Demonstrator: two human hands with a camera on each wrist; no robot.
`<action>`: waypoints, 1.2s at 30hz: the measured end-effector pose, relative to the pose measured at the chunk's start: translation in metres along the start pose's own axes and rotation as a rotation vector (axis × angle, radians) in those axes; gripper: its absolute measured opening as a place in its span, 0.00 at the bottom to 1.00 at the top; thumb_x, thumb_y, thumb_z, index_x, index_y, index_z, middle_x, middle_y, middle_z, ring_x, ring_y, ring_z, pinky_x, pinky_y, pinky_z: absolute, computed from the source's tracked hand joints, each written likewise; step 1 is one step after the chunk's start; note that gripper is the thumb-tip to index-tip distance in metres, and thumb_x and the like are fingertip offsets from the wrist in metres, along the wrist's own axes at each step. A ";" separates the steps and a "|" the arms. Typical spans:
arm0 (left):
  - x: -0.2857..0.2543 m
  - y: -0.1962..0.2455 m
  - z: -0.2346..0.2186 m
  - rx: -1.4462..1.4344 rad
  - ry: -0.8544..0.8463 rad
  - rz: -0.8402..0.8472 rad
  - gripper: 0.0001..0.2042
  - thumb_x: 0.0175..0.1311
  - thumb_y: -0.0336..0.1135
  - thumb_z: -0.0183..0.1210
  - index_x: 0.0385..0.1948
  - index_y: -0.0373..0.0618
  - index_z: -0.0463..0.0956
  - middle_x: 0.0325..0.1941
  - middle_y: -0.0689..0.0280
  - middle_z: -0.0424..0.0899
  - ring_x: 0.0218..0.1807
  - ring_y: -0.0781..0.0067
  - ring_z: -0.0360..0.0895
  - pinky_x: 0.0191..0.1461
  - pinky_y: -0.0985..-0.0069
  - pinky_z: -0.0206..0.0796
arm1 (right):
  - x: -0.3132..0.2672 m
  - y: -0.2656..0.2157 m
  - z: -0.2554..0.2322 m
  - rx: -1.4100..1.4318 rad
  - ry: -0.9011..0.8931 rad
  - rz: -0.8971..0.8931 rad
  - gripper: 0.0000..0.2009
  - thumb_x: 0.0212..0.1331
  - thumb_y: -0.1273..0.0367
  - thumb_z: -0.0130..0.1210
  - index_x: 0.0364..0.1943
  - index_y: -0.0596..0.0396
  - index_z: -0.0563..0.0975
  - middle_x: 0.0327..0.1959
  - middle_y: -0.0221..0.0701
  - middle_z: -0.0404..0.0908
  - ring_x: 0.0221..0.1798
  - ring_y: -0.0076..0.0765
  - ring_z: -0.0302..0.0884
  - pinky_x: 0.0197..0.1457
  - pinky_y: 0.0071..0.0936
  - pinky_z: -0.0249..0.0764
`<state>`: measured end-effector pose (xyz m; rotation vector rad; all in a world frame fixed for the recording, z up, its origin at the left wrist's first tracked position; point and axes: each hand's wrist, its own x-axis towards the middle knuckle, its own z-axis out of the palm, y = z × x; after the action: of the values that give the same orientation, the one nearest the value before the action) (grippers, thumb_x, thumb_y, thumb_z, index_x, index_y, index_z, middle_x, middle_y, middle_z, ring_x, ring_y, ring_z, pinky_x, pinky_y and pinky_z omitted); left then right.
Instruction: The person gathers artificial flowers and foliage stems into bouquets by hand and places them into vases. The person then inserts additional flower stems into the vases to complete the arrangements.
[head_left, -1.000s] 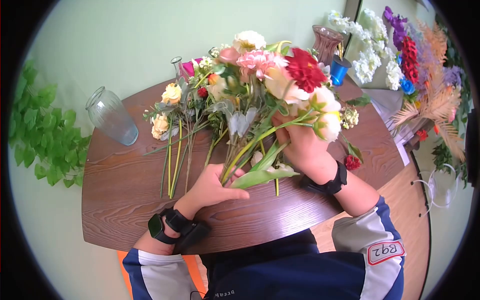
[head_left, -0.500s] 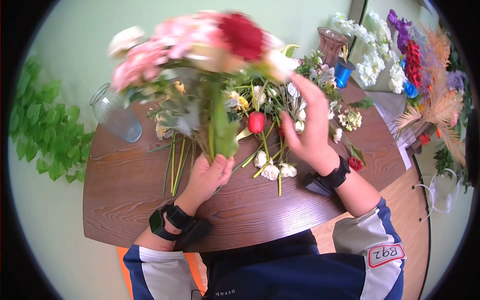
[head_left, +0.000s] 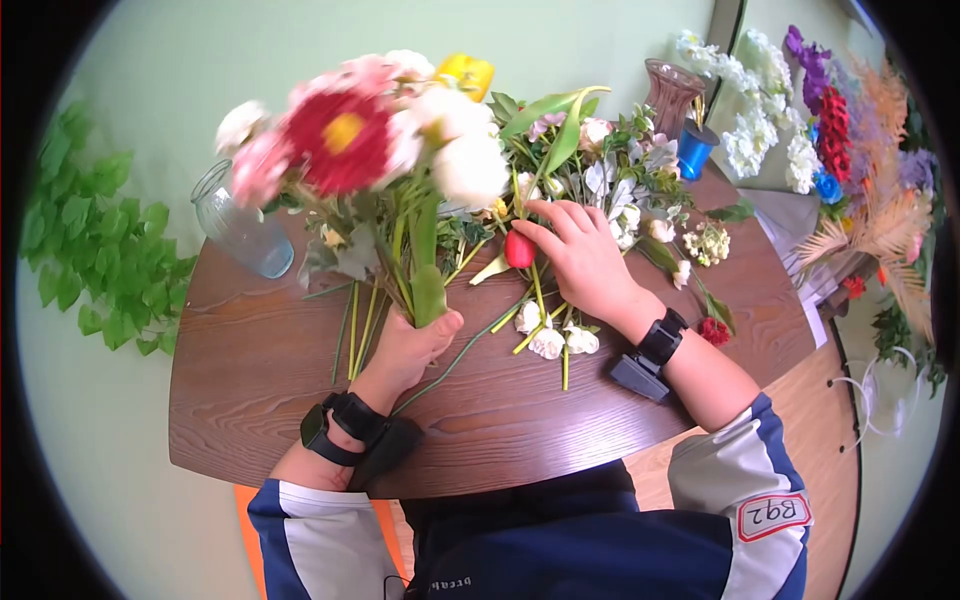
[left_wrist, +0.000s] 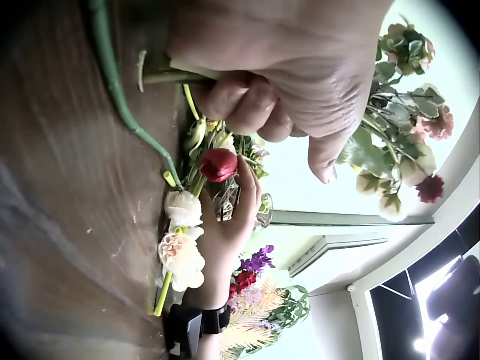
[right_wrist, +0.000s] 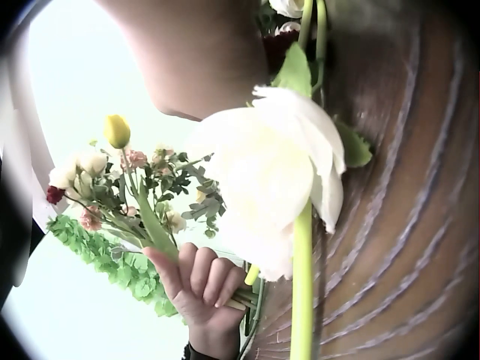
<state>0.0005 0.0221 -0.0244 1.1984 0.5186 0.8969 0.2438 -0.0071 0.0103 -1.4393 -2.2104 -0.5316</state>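
Observation:
My left hand point(head_left: 408, 352) grips the stems of a mixed bouquet point(head_left: 400, 215) upright over the table's left part. Its blooms include a dark red flower point(head_left: 338, 140) with a yellow centre, pink and white flowers and a yellow tulip point(head_left: 466, 75). In the right wrist view, my left fingers point(right_wrist: 199, 270) curl round the stems. My right hand point(head_left: 592, 268) reaches over the loose flowers, fingers extended, with its fingertips right at a red tulip point(head_left: 519, 250). The left wrist view shows thumb and fingers apart beside that bloom point(left_wrist: 218, 165).
Loose stems and blooms point(head_left: 625, 215) cover the table's point(head_left: 520, 420) back and middle. A tilted clear vase point(head_left: 245, 225) is at left, a pinkish vase point(head_left: 672, 95) and blue container point(head_left: 696, 148) at back right. White flowers point(head_left: 546, 342) lie near the middle; green leaves point(head_left: 95, 245) hang at left.
My left hand has raised the bouquet upright and left, clear of the loose flowers. My right hand has let go of the bouquet and come down by the red tulip.

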 end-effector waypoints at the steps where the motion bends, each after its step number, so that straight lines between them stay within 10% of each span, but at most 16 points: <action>1: 0.000 -0.002 -0.002 0.007 -0.046 -0.008 0.14 0.61 0.35 0.56 0.18 0.48 0.62 0.13 0.75 0.58 0.14 0.85 0.53 0.16 0.85 0.42 | 0.002 -0.001 -0.002 -0.032 0.055 -0.020 0.25 0.36 0.81 0.52 0.47 0.52 0.70 0.54 0.32 0.68 0.57 0.39 0.63 0.55 0.33 0.58; 12: 0.006 0.004 -0.008 0.108 -0.209 -0.031 0.16 0.58 0.36 0.58 0.14 0.47 0.62 0.11 0.71 0.63 0.14 0.83 0.57 0.17 0.85 0.45 | -0.004 0.012 0.001 0.072 0.120 -0.110 0.13 0.38 0.77 0.53 0.32 0.50 0.68 0.38 0.28 0.73 0.44 0.35 0.70 0.48 0.30 0.62; 15: 0.008 0.001 -0.010 0.030 -0.177 -0.057 0.17 0.59 0.39 0.58 0.14 0.46 0.62 0.10 0.71 0.62 0.12 0.83 0.57 0.14 0.85 0.45 | -0.006 0.009 -0.014 0.354 0.516 -0.139 0.12 0.37 0.75 0.58 0.28 0.50 0.69 0.36 0.30 0.77 0.37 0.38 0.73 0.40 0.30 0.67; 20: 0.008 0.003 -0.008 0.008 -0.129 -0.033 0.20 0.61 0.47 0.54 0.15 0.45 0.62 0.09 0.71 0.61 0.10 0.84 0.56 0.12 0.86 0.44 | -0.016 -0.010 -0.031 0.476 0.629 -0.318 0.11 0.38 0.73 0.59 0.28 0.52 0.70 0.38 0.37 0.77 0.33 0.41 0.74 0.34 0.35 0.70; 28: 0.013 -0.002 -0.019 0.108 0.304 0.203 0.11 0.62 0.39 0.56 0.24 0.43 0.70 0.15 0.74 0.70 0.14 0.88 0.63 0.15 0.88 0.51 | -0.030 -0.064 -0.050 0.727 0.572 -0.835 0.10 0.56 0.69 0.54 0.31 0.56 0.65 0.41 0.47 0.74 0.35 0.46 0.78 0.30 0.33 0.78; 36: 0.014 0.005 -0.014 -0.102 0.196 0.246 0.11 0.65 0.40 0.52 0.27 0.43 0.73 0.18 0.73 0.73 0.17 0.88 0.67 0.18 0.88 0.54 | -0.034 -0.072 -0.057 0.999 0.338 -0.738 0.11 0.64 0.62 0.45 0.36 0.56 0.64 0.41 0.50 0.75 0.37 0.51 0.78 0.30 0.35 0.79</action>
<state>-0.0041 0.0416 -0.0224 1.1016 0.4823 1.2456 0.1989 -0.0910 0.0326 -0.0169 -2.1316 0.1454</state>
